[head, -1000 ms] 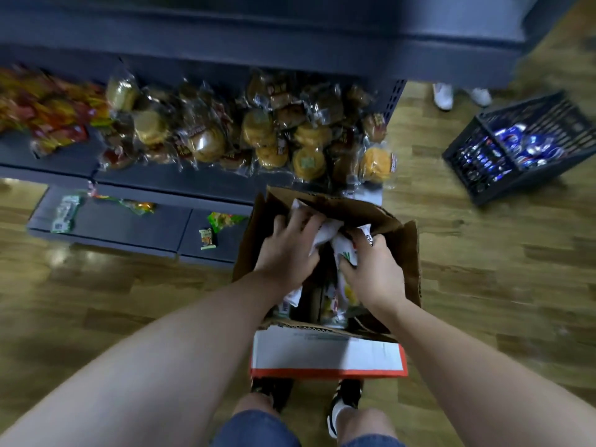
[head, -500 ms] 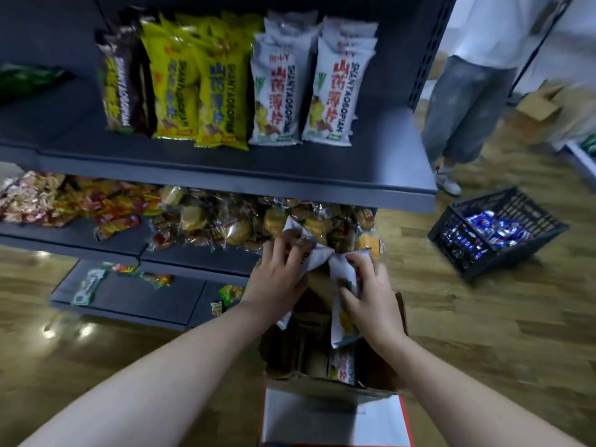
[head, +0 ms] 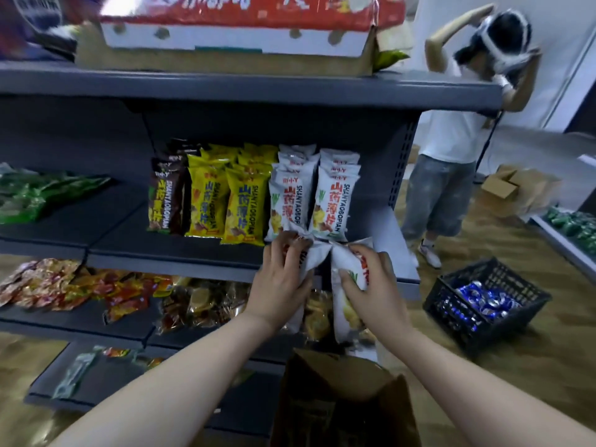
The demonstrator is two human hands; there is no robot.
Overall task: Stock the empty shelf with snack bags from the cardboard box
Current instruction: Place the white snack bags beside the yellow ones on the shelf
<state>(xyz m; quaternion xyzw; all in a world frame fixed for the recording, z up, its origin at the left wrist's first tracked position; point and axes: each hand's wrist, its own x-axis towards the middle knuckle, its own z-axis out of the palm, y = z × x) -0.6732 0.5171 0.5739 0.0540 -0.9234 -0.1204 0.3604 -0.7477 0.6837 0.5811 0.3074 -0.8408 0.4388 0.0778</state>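
Cardboard box sits nearest, below and between the two forearms, its brown flaps standing open on the wooden floor. Just above it, the left hand has its fingers curled over the top of a white snack bag, gripping it by the upper end. Beside it, the right hand grips a second white snack bag, thumb across the front and fingers wrapped behind, so that the bag hangs down below the hand toward the box. The two bags nearly touch between the hands.

Both hands are at the front edge of the grey shelf. Right behind the fingertips stand two rows of matching white bags with red lettering, upright. To the left of the hands, on the same shelf, are rows of yellow bags, then dark brown bags, and further left some green packets lying flat. Below the left hand, the next shelf down carries clear-wrapped pastries and red and orange packets.

To the right of the right hand, a black crate of blue wrapped items rests on the floor. Farther off, above it, another person stands with both arms raised to the head. On the top shelf lies a red and white carton.
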